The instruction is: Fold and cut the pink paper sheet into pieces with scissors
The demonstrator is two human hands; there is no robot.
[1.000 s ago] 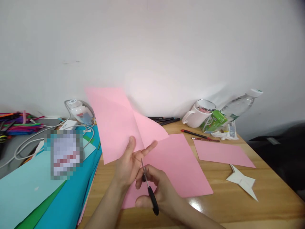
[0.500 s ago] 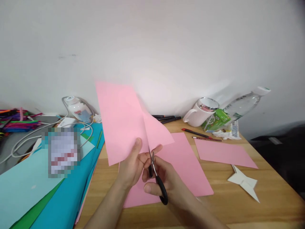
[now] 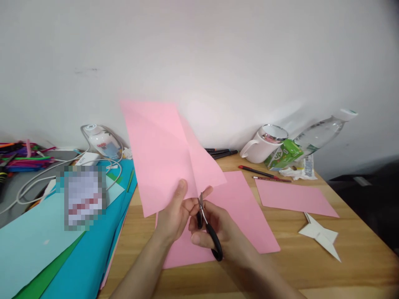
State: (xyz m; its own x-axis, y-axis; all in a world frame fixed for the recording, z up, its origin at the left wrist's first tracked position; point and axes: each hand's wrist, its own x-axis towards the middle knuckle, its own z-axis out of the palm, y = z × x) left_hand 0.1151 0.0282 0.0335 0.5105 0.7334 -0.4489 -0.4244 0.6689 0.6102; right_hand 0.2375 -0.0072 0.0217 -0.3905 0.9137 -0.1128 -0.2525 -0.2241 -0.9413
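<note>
My left hand (image 3: 176,211) pinches a creased sheet of pink paper (image 3: 158,158) by its lower edge, thumb in front and fingers behind. The sheet stands up before the wall, its right part bent back along the crease. Black-handled scissors (image 3: 213,238) are in my right hand (image 3: 221,232), thumb and fingers at the loops. Their blades, slightly apart, point up at the lower end of the crease, close to my left fingertips. Beneath both hands another pink sheet (image 3: 249,220) lies flat on the wooden table (image 3: 349,253).
At right lie a pink strip (image 3: 296,197), a folded white paper star (image 3: 321,234), pens and a pencil. Behind them stand a white mug (image 3: 263,145), a green carton (image 3: 283,155) and a leaning clear bottle (image 3: 324,133). Coloured paper (image 3: 90,265), cables and a white bottle (image 3: 104,143) fill the left.
The scissor blades have closed partway. The upright pink sheet has tilted slightly, its top shifting up and left, and its right flap has swung a little. Both hands stay nearly in place.
</note>
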